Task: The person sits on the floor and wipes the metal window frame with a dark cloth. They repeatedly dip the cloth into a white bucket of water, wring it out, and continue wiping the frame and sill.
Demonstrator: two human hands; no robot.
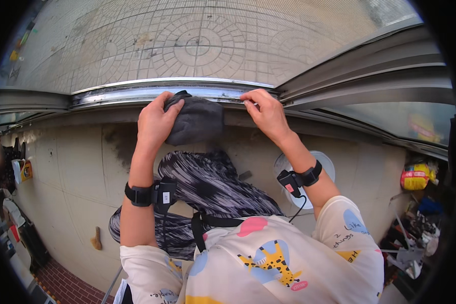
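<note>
My left hand (155,117) grips the upper left edge of a dark grey cloth (197,121), which hangs over the inner edge of a metal sliding-window track (212,92). The thumb lies on the near side of the fabric. To the right, my right hand (266,112) reaches to the track with its fingers curled at the metal. Small dark specks of dirt lie in the track by these fingertips. Whether they hold anything is too small to tell.
A white bucket (326,163) stands below my right forearm. Window frames (364,79) flank the track on the right, with a mesh screen (197,41) beyond. A small brush (96,239) lies on the floor at left. Clutter (414,235) fills the right side.
</note>
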